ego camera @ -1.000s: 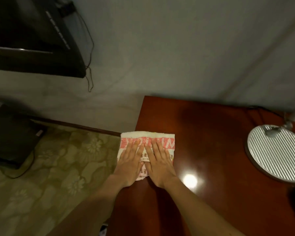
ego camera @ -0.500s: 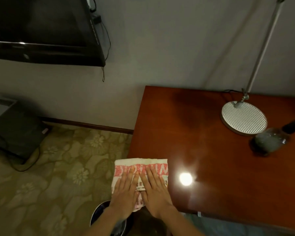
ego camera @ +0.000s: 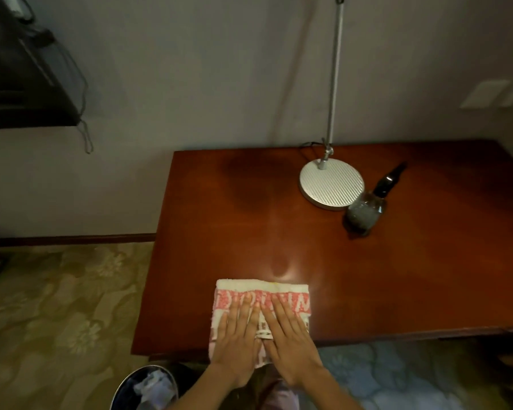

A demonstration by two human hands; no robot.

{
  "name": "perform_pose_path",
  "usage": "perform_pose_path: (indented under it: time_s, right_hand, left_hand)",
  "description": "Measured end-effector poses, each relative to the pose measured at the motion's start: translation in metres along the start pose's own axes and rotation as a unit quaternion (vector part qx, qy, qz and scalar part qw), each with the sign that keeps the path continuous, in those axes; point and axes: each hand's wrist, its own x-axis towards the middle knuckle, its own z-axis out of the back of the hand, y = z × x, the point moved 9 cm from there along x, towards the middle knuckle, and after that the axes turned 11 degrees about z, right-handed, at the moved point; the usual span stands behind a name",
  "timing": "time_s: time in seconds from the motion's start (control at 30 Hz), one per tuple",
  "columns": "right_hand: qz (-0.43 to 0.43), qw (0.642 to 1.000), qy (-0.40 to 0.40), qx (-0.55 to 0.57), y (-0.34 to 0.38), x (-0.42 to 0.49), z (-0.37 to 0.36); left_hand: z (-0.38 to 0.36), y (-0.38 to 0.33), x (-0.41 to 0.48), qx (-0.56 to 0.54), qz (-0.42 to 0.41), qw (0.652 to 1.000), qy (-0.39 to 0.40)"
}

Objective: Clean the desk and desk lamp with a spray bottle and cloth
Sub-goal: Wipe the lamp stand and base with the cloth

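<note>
The left hand (ego camera: 237, 347) and right hand (ego camera: 290, 347) lay flat, fingers straight, on the towel (ego camera: 261, 288), which had slid from the left edge of the desk (ego camera: 397, 276) to its near edge at 6 o'clock, so wiping was likely midway. The desk lamp (ego camera: 332, 184) was cut off at 12; the spray bottle (ego camera: 365, 213) at 2 was blurred

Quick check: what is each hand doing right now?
Left hand: open, fingers straight, pressing flat on the folded towel.
Right hand: open, fingers straight, pressing flat on the same towel.

Two hands (ego camera: 237, 346) (ego camera: 290, 347), one cloth (ego camera: 264, 289), one lamp (ego camera: 332, 184), one spray bottle (ego camera: 365, 212)
</note>
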Motion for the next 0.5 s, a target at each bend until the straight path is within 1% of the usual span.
perform_pose_path:
  time_s: [0.17,0.3,0.43,0.5]
  right_hand:
    - [-0.005,0.999,-0.035,0.017,-0.034,-0.001,0.007]
    - [0.007,0.999,-0.032,-0.004,-0.043,0.021,0.013]
    - [0.009,0.999,-0.029,-0.009,-0.059,0.064,0.025]
    - [0.022,1.0,-0.021,-0.007,-0.069,0.098,0.033]
  left_hand:
    - [-0.007,-0.034,0.012,0.007,-0.006,1.0,0.024]
    - [0.0,-0.038,0.032,0.008,-0.004,0.999,0.031]
    - [0.014,-0.036,0.079,0.024,-0.023,0.999,0.033]
    - [0.024,-0.035,0.109,0.008,-0.024,0.998,0.049]
